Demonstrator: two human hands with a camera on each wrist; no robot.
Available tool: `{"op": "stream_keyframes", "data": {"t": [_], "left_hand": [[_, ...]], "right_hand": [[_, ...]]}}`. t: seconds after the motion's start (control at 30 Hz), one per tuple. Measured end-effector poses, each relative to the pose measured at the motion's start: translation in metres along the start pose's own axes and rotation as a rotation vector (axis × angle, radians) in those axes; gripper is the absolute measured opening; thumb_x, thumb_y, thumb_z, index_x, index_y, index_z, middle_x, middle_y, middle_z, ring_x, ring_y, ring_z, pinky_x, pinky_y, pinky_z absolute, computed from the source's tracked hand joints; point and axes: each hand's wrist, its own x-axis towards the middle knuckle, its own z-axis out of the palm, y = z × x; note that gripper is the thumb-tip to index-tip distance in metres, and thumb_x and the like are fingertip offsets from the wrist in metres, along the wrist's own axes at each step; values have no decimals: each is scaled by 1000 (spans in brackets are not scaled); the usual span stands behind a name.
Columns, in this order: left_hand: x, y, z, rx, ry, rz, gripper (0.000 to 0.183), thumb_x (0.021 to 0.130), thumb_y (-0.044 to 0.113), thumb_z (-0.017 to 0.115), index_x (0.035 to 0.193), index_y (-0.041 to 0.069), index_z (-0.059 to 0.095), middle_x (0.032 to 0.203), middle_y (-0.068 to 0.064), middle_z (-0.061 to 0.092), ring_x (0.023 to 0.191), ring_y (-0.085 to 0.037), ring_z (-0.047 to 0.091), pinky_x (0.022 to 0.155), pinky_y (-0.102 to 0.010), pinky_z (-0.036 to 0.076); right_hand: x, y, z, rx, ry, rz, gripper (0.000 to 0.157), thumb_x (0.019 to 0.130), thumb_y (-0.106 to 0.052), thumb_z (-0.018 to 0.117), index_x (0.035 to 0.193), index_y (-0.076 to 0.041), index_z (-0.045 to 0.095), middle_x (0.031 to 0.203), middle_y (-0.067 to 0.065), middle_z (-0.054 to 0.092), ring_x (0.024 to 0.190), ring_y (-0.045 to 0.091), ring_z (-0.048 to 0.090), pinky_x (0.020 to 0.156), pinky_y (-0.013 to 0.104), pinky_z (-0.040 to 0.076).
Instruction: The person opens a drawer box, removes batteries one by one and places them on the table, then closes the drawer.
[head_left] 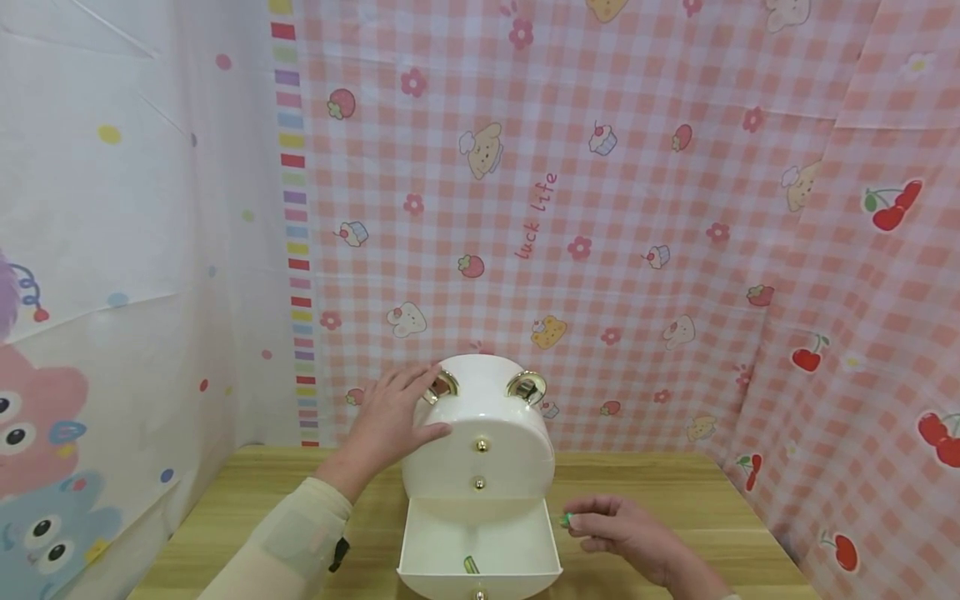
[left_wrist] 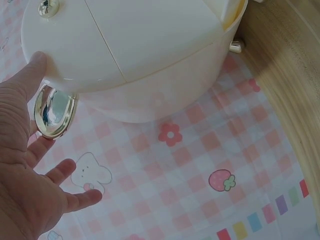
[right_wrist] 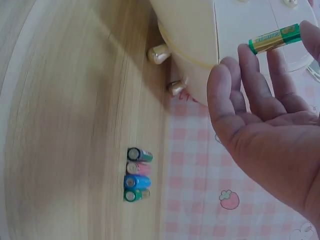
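A white rounded drawer box [head_left: 517, 462] with two gold ears stands on the table. Its bottom drawer [head_left: 435, 533] is pulled out toward me, and a green-and-gold battery [head_left: 470, 565] lies inside near the front wall. My left hand [head_left: 390, 421] rests at the box's upper left, the thumb on the white front and the other fingers loosely extended by the gold ear [left_wrist: 56, 112]. To the right of the drawer, my right hand [head_left: 622, 533] pinches another green-and-gold battery [right_wrist: 275, 39] between thumb and fingertips.
Several batteries [right_wrist: 137, 168] in green, pink and blue form a row on the wooden table [right_wrist: 75, 150] in the right wrist view. Small gold feet [right_wrist: 159, 53] stick out from the box. A pink checked cloth [head_left: 637, 192] hangs behind.
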Motion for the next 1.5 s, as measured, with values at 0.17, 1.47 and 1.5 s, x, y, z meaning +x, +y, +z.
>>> {"op": "stream_keyframes", "data": {"t": [0.17, 1.47, 1.5], "left_hand": [[0, -1, 0, 3, 4, -1, 93, 86, 54, 86, 161, 15, 49, 162, -10, 54, 149, -39, 46, 116, -68, 42], [-1, -1, -2, -27, -15, -2, 92, 87, 54, 85, 162, 15, 48, 163, -10, 52, 151, -41, 46, 119, -71, 39], [-1, -1, -2, -31, -15, -2, 92, 87, 54, 86, 162, 15, 48, 163, -10, 52, 151, -41, 46, 119, -71, 39]], "right_hand": [[-3, 1, -2, -147, 62, 2, 44, 104, -32, 69, 134, 0, 66, 130, 4, 73, 119, 20, 67, 105, 48, 57], [-5, 11, -12, -931, 387, -152, 28, 78, -18, 94, 101, -18, 79, 111, -2, 78, 120, 36, 68, 101, 63, 57], [-6, 11, -12, -941, 391, -150, 28, 77, -17, 95, 101, -18, 79, 111, -2, 78, 121, 37, 68, 101, 63, 57]]}}
